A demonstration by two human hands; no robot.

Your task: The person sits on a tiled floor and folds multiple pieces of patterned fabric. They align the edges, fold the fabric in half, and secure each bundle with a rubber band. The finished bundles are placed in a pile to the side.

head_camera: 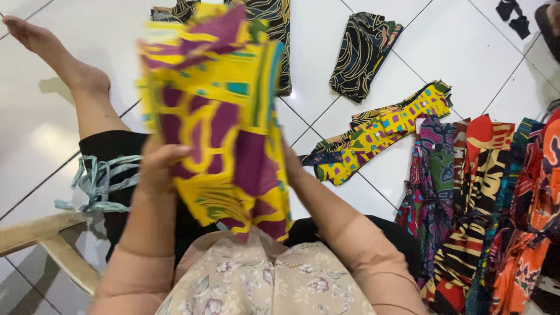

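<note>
I hold up a yellow and purple patterned cloth point(219, 116) in front of me, above my lap. My left hand point(156, 166) grips its left edge, fingers curled over the fabric. My right hand point(291, 163) is mostly hidden behind the cloth's right edge and holds it there. The cloth is blurred from motion and covers part of the floor behind it.
I sit on a white tiled floor point(46, 128), one bare leg point(64, 64) stretched left. A dark patterned cloth piece point(361, 52), a yellow one point(379, 131) and another dark piece point(280, 35) lie ahead. A pile of colourful cloths point(490, 210) sits right. Pale teal strips point(102, 181) and a wooden frame point(52, 239) lie left.
</note>
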